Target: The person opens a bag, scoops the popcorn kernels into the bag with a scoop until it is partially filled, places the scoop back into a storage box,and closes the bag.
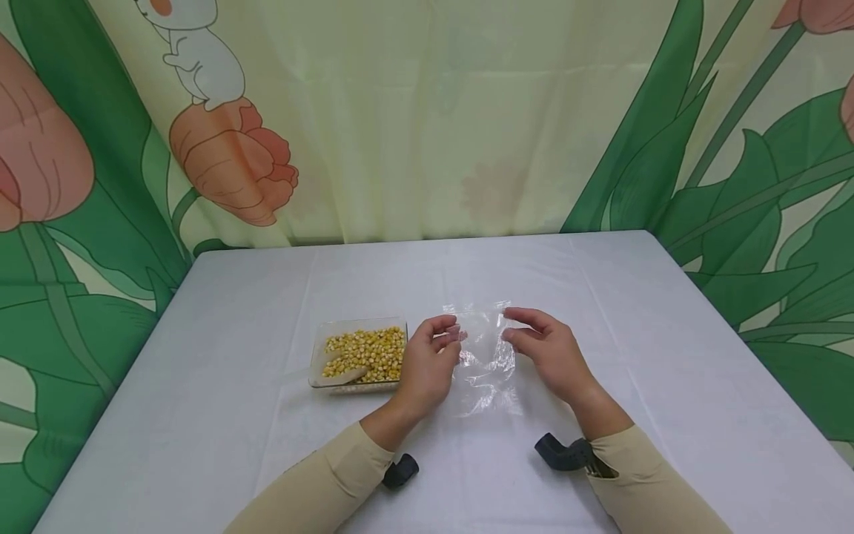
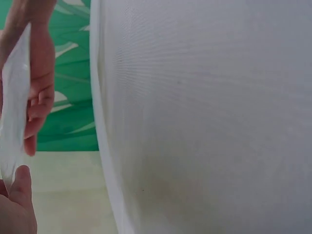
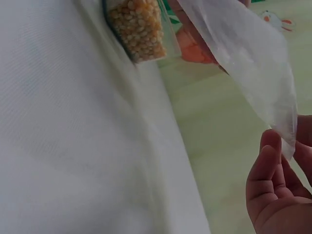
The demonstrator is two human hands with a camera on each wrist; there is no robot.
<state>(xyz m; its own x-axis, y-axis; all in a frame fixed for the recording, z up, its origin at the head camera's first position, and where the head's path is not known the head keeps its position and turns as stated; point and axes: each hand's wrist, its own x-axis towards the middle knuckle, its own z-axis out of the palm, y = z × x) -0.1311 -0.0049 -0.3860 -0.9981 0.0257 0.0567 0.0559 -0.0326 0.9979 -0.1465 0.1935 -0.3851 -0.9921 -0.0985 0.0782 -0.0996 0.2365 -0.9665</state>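
Note:
A clear plastic bag is held up in front of me, its sheet wrinkled and shiny. My left hand pinches its left edge between thumb and fingers. Over at the upper right corner, my right hand pinches the other side; the right wrist view shows that bag tapering down to the fingertips. Just left of my left hand stands a clear rectangular container of yellow corn kernels. A pale scoop lies among the kernels at the front left.
A white cloth covers the table. Behind it hangs a curtain printed with tulips and a rabbit. Dark wrist mounts sit at both cuffs, low over the cloth.

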